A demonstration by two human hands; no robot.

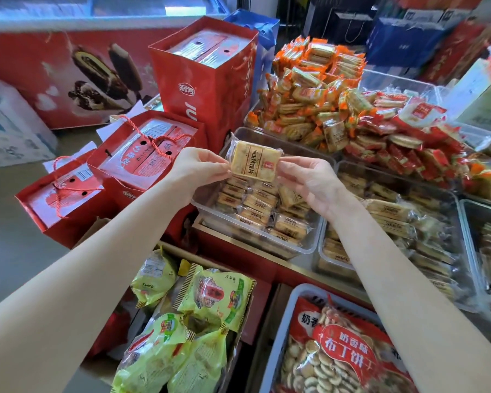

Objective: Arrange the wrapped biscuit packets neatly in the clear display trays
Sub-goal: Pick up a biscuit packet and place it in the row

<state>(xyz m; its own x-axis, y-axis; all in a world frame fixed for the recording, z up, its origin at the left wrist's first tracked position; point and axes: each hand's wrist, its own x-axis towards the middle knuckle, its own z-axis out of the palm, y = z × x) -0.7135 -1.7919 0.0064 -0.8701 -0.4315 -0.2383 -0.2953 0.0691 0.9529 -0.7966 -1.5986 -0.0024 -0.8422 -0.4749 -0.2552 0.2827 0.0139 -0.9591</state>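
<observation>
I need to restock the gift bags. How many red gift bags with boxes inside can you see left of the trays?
3: a tall red bag at the back, a middle bag with a red rope handle, and a front bag nearest the floor. More may be hidden behind them.

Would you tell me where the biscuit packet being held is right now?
Centre of the head view: the biscuit packet is pinched between left hand and right hand, above the partly filled clear tray.

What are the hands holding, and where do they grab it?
A wrapped biscuit packet, held above the clear tray. The left hand pinches its left wrapper edge, and the right hand pinches its right edge.
</observation>
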